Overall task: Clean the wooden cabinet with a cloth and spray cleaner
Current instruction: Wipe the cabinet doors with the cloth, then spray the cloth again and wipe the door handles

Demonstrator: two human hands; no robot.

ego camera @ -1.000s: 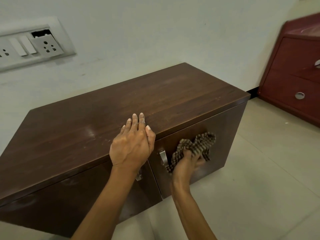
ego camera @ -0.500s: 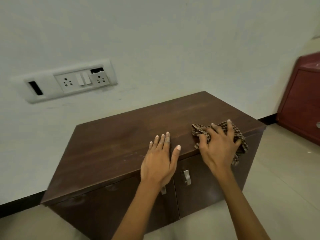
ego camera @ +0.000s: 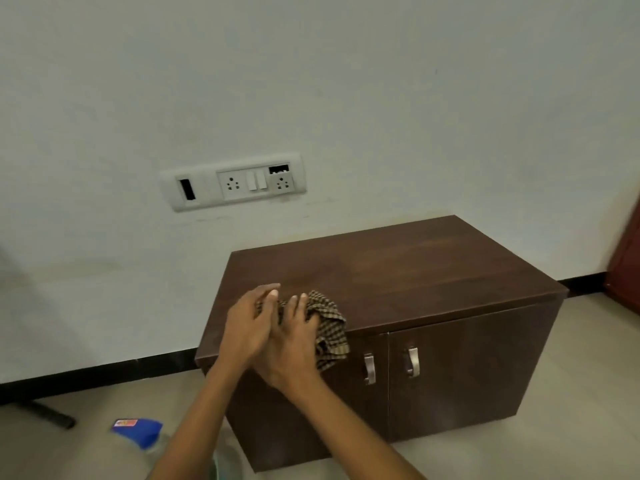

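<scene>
The dark wooden cabinet (ego camera: 419, 271) stands against the white wall, its two doors closed. A brown checked cloth (ego camera: 330, 329) lies bunched on the front left part of the top and hangs a little over the front edge. My right hand (ego camera: 289, 344) presses on the cloth with straight fingers. Just to its left, my left hand (ego camera: 247, 322) lies against it on the cabinet top, fingers straight and their tips touching the cloth's left end. The spray bottle (ego camera: 140, 433), clear with a blue label, lies on the floor at the lower left.
Two metal door handles (ego camera: 370, 368) sit on the cabinet front. A socket and switch panel (ego camera: 235, 181) is on the wall above. A red-brown cabinet (ego camera: 627, 265) shows at the right edge. A black bar (ego camera: 45, 412) lies on the tiled floor at the left.
My right hand slid the cloth leftward along the top to the front left area, where it now meets my left hand. The camera pulled back and turned left, bringing the spray bottle into view.
</scene>
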